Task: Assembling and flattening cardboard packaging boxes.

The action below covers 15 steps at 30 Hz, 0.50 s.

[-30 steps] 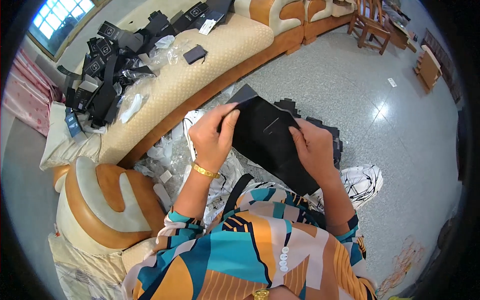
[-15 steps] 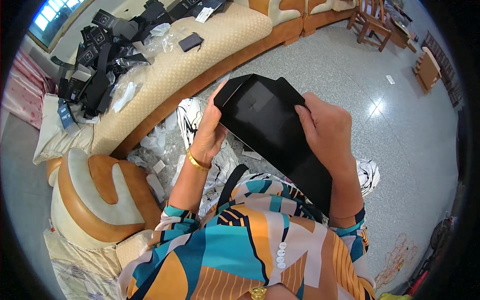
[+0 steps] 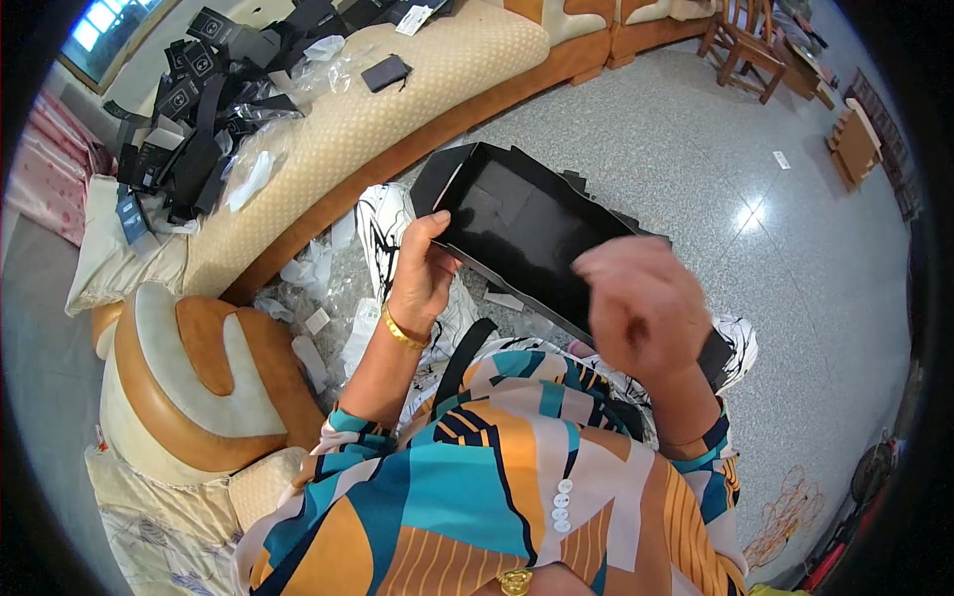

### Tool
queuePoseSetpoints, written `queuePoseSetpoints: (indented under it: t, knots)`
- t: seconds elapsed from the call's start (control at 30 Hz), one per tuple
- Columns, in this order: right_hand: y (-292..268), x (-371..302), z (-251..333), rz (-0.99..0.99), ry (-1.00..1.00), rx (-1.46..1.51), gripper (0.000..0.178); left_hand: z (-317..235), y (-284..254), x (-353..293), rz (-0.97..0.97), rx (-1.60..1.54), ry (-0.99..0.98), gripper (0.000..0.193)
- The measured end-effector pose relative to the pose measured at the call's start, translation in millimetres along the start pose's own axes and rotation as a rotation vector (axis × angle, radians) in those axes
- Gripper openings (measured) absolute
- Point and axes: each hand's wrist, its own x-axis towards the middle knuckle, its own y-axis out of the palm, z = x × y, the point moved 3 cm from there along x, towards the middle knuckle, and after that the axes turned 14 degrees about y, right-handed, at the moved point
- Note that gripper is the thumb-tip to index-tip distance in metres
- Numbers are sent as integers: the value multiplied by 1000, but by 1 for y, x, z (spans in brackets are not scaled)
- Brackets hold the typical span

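1. On my feed, the open black box point(image 3: 527, 233) is over the lap, long axis slanting from upper left to lower right.
2. Left hand point(image 3: 421, 278)'s clamped on the box at its left corner, thumb over the rim.
3. Right hand point(image 3: 646, 303)'s nearer the lower-right end; too blurry, can't tell if it's gripping.

Counted one bare left hand point(image 3: 422, 276) and one bare right hand point(image 3: 648, 306), two in all, plus one held, open, rectangular black cardboard box point(image 3: 517, 221). Tallied one gold-coloured bracelet point(image 3: 401, 331) and four small, round white buttons point(image 3: 561, 513). Noted one small, dark drawstring pouch point(image 3: 385, 74), one brown wooden chair point(image 3: 743, 52), one loose tangle of thin orange cord point(image 3: 787, 519), one pink patterned cloth curtain point(image 3: 60, 189) and one glazed window point(image 3: 111, 38). Could not number the heaped black cardboard cartons point(image 3: 183, 99), too jumbled to separate.
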Motion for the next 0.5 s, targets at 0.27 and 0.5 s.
queuePoseSetpoints:
  t: [0.27,0.5]
  knots:
    - [31,-35,-63,458,1358,798,43,-2,13,-17,138,44,161,40]
    - [43,-44,-50,120,1517,1087,41,10,5,-28,33,29,149,40]
